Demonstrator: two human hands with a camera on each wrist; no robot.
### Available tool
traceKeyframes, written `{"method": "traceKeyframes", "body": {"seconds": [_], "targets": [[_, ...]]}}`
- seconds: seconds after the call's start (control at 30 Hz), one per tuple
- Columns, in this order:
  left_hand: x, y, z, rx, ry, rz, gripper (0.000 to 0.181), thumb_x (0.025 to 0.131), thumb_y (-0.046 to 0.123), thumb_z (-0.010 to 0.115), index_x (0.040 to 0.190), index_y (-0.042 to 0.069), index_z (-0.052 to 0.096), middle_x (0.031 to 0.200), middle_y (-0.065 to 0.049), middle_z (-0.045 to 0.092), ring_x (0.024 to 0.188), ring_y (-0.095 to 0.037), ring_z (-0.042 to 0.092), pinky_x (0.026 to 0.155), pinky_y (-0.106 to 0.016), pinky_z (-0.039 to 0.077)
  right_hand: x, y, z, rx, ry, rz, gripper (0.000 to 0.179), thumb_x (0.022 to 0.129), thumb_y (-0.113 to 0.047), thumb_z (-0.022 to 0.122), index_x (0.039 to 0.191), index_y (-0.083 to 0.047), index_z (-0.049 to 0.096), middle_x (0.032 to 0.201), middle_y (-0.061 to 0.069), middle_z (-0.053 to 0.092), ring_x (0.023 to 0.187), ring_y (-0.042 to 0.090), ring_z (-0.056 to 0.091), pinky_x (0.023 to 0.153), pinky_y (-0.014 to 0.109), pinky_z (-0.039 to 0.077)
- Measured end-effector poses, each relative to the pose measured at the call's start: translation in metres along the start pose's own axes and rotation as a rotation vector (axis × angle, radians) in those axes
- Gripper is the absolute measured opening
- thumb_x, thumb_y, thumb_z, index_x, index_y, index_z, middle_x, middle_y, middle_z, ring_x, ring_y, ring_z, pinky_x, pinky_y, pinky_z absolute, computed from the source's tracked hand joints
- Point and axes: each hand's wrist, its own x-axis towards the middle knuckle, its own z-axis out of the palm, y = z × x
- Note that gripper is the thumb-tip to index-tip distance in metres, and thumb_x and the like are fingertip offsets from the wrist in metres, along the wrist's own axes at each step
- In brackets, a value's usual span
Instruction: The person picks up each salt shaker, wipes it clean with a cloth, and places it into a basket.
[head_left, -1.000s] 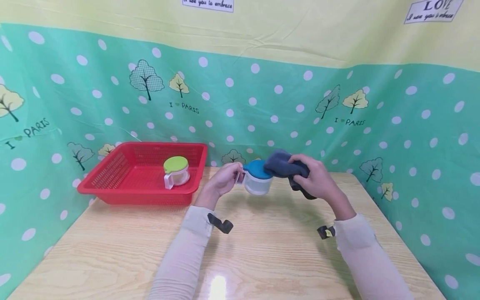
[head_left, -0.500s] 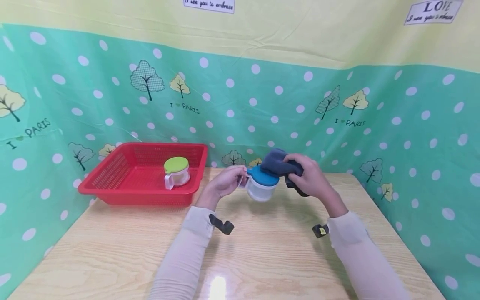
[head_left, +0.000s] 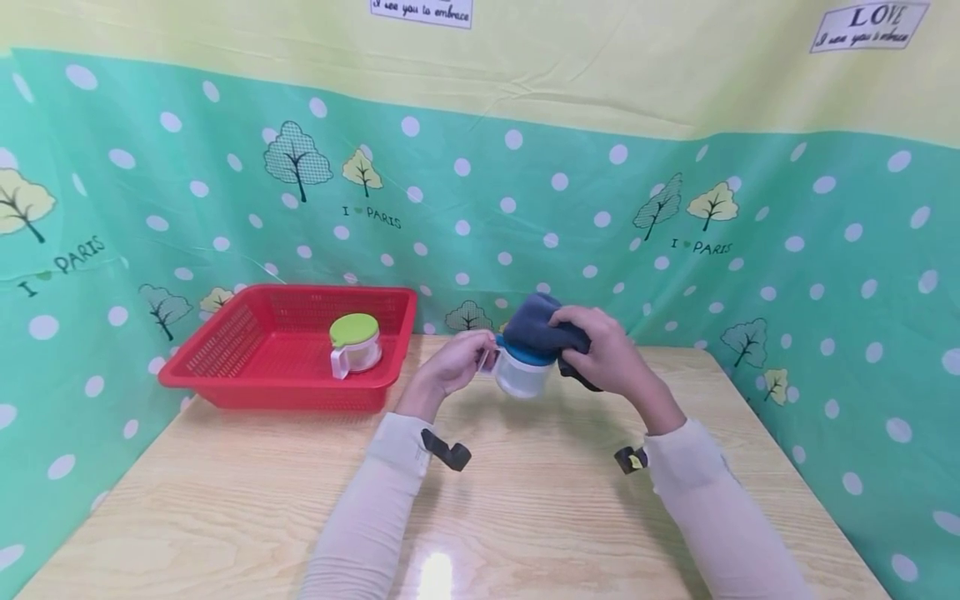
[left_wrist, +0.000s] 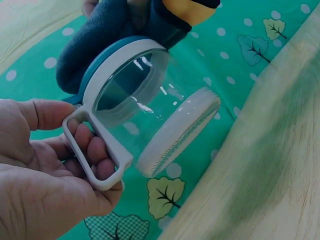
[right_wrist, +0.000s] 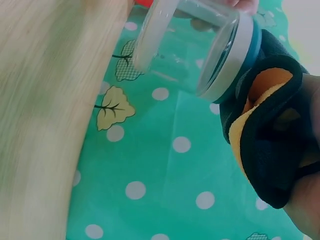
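Observation:
A clear seasoning jar (head_left: 521,378) with a blue lid (head_left: 528,357) and white handle (left_wrist: 98,155) is held above the table. My left hand (head_left: 459,364) grips its handle, fingers through the loop and thumb near the lid's hinge. In my right hand (head_left: 604,350) is a bunched dark blue cloth (head_left: 538,323), its orange-yellow inner side (right_wrist: 245,131) showing in the right wrist view. The cloth lies against the lid's top and covers most of it. Nothing is visible inside the clear jar in the left wrist view.
A red plastic basket (head_left: 273,382) stands at the back left of the wooden table (head_left: 517,517). Inside it sits a similar jar with a green lid (head_left: 354,330). A green polka-dot curtain (head_left: 558,225) hangs close behind and along both sides.
My right hand has moved left with the cloth, which now covers more of the blue lid. The jar has shifted slightly right and down, with my left hand still on its handle.

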Motion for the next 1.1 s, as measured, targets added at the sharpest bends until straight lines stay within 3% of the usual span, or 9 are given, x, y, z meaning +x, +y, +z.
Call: {"method": "traceKeyframes", "body": {"seconds": [0.43,0.67,0.83,1.1], "targets": [[0.002,-0.001,-0.001,-0.067,0.099,0.0,0.03,0.096,-0.002,0.042,0.069,0.006,0.052,0.07,-0.005,0.046,0.07,-0.02,0.042,0.07,-0.03,0.035,-0.004,-0.016,0.0,-0.046,0.0,-0.144,0.047,0.075,0.009,0.08,0.114,-0.014,0.067,0.123,0.009,0.069,0.108,0.031,0.061,0.089,0.05,0.048],[0.003,-0.001,-0.003,-0.1,0.119,-0.017,0.031,0.095,-0.002,0.042,0.068,0.008,0.053,0.067,-0.003,0.046,0.066,-0.018,0.042,0.067,-0.027,0.036,-0.013,-0.021,0.006,-0.144,0.039,-0.275,0.045,0.075,0.01,0.076,0.111,-0.015,0.068,0.122,0.013,0.068,0.098,0.034,0.057,0.077,0.049,0.053],[0.004,-0.002,-0.004,-0.121,0.135,-0.041,0.032,0.094,-0.003,0.043,0.067,0.01,0.052,0.069,-0.002,0.046,0.066,-0.015,0.043,0.066,-0.026,0.037,-0.021,-0.018,0.011,-0.217,0.056,-0.359,0.046,0.074,0.007,0.081,0.111,-0.018,0.069,0.124,0.014,0.067,0.093,0.033,0.057,0.072,0.047,0.054],[0.004,-0.001,-0.004,-0.131,0.147,-0.071,0.03,0.092,-0.003,0.043,0.067,0.011,0.051,0.067,-0.001,0.047,0.064,-0.015,0.043,0.065,-0.025,0.037,-0.034,-0.01,0.01,-0.226,0.044,-0.361,0.049,0.071,0.007,0.084,0.11,-0.019,0.069,0.125,0.014,0.066,0.091,0.031,0.055,0.07,0.046,0.053]]}}
